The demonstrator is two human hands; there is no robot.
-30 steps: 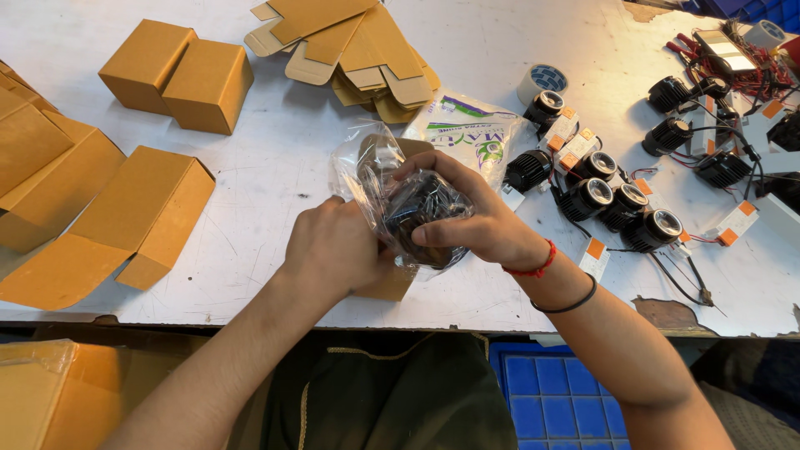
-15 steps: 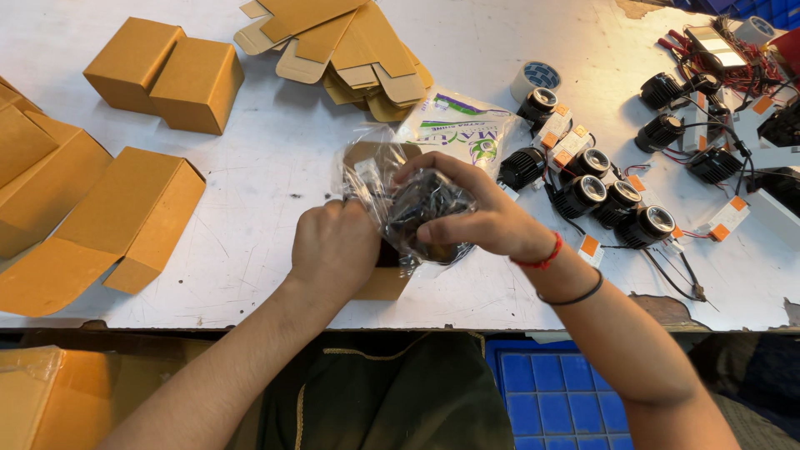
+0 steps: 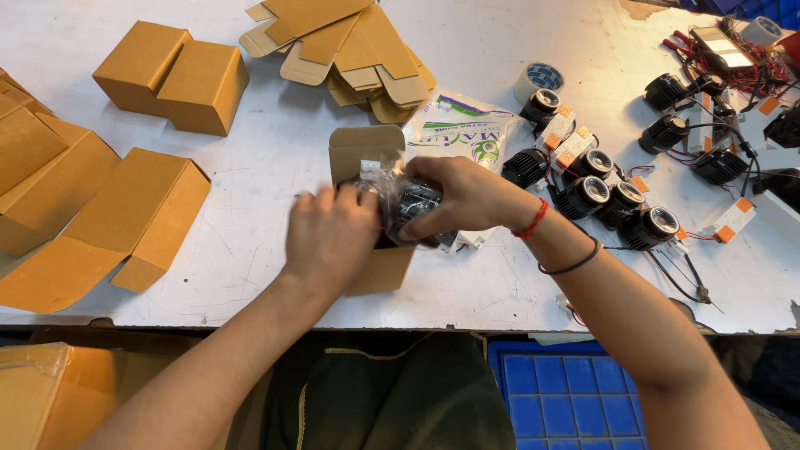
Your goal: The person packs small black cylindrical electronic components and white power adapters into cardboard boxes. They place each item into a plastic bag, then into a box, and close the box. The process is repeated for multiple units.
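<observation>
Centrally, just below mid-frame, both hands meet over a small open brown cardboard box (image 3: 367, 167) lying on the scuffed white worktable (image 3: 467, 58). The left hand (image 3: 332, 235) comes up from the lower left, palm down, fingers curled over the box's open mouth and touching a crinkled clear plastic bag holding a black round lamp (image 3: 410, 207). The right hand (image 3: 467, 196), reaching in from the lower right with a red thread and a black band at the wrist, closes its fingers around that bagged lamp and holds it at the box opening.

Just right of the hands lies a cluster of black round lamps (image 3: 621, 200) with orange-tagged white drivers; I count about five there, more at the upper right. A printed white plastic pouch (image 3: 458, 129) lies behind the box, a roll of tape (image 3: 537, 81) beyond it. Flat box blanks (image 3: 350, 42) are piled at top centre, and two folded boxes (image 3: 173, 77) stand at upper left.
</observation>
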